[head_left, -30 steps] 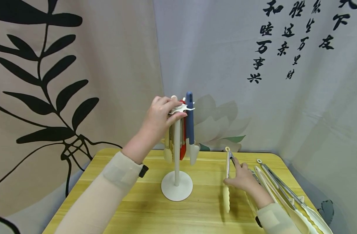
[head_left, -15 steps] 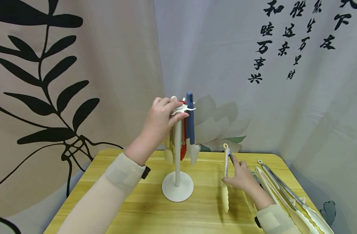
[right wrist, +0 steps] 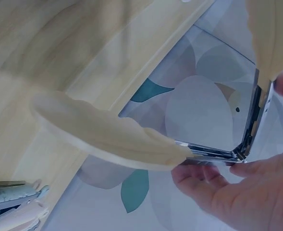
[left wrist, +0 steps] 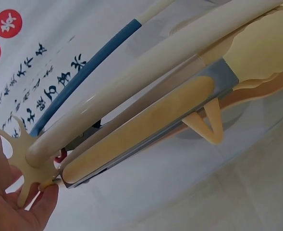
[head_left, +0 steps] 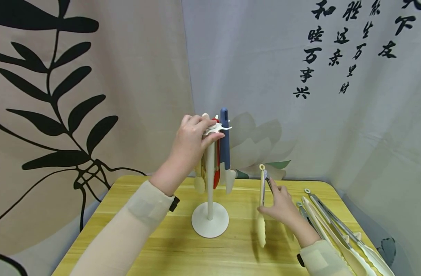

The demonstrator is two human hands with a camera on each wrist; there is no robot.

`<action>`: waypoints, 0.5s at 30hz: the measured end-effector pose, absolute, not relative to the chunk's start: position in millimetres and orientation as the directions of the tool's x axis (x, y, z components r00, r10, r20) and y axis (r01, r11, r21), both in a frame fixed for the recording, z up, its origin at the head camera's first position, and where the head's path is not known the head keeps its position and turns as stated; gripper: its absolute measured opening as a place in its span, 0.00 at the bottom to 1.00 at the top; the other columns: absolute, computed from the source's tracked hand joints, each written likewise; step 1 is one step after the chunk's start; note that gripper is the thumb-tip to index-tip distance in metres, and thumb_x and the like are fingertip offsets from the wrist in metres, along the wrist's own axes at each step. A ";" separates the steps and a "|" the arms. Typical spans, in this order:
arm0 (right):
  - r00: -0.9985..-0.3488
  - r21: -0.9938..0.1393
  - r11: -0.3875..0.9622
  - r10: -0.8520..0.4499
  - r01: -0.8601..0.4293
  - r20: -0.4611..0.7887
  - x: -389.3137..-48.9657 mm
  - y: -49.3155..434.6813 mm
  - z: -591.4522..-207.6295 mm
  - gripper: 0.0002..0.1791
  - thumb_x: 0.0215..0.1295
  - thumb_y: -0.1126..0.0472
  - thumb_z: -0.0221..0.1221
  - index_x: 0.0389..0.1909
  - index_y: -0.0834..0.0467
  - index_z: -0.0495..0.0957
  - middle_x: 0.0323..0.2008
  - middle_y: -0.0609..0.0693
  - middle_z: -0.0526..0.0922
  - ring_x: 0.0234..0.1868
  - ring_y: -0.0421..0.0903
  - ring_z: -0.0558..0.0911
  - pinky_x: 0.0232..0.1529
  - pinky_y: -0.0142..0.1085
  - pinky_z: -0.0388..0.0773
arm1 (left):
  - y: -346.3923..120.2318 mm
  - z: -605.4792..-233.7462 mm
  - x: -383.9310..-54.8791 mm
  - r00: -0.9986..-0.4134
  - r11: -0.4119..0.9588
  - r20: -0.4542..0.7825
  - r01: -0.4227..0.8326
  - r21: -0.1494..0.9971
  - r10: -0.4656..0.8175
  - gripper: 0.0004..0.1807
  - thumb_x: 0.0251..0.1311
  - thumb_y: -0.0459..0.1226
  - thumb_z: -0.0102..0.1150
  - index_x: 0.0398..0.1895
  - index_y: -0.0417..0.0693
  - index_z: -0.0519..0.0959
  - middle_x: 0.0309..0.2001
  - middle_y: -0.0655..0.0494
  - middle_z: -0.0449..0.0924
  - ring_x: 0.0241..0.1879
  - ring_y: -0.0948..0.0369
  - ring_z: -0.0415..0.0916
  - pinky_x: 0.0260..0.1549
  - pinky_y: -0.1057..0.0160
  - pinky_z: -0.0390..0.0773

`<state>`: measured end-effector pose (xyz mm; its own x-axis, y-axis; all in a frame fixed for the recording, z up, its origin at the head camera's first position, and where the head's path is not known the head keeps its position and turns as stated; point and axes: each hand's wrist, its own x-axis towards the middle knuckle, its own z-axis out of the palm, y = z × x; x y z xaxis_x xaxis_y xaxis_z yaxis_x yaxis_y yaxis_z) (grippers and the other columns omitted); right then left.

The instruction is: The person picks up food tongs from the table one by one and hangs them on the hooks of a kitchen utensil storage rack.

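Now the left hand (head_left: 190, 135) pinches the spoked top (head_left: 216, 128) of a white plastic-looking stand (head_left: 210, 180), likely steadying it; at its four o'clock, the right hand (head_left: 282, 207) holds splayed cream-and-silver metal tongs (head_left: 262, 194) by their arms.

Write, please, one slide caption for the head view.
Left hand gripping the top of a utensil stand, right hand holding tongs, at a wood-grained table.

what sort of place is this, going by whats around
Perhaps a staged corner of a room: printed cloth hangs behind a wooden table, which bears a stand hung with kitchen tools.
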<state>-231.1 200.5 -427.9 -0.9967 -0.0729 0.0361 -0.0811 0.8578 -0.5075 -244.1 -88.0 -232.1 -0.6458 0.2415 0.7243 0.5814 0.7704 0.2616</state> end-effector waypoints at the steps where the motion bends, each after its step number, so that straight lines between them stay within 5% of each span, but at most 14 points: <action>1: -0.996 -0.506 0.858 -0.076 -0.087 0.043 -231.1 199.6 -427.1 0.63 0.47 0.41 0.68 0.75 0.55 0.38 0.61 0.69 0.58 0.59 0.69 0.65 0.46 0.60 0.73 | -87.8 -232.0 -243.7 -0.647 0.775 0.724 0.577 0.259 0.240 0.25 0.51 0.51 0.65 0.51 0.50 0.81 0.52 0.51 0.79 0.46 0.54 0.67 0.41 0.61 0.79; 15: -0.989 -0.529 0.836 -0.105 -0.147 0.109 -228.1 182.7 -411.3 0.62 0.48 0.42 0.67 0.75 0.50 0.36 0.63 0.67 0.55 0.60 0.65 0.64 0.49 0.59 0.72 | -81.1 -231.7 -241.3 -0.601 0.802 0.769 0.560 0.208 0.220 0.25 0.50 0.51 0.65 0.48 0.46 0.82 0.41 0.50 0.80 0.38 0.52 0.67 0.35 0.62 0.77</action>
<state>-228.1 182.7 -411.3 -0.9886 -0.1047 0.1085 -0.1466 0.8360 -0.5288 -241.3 -81.1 -231.7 -0.6006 0.2204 0.7686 0.5605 0.8016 0.2082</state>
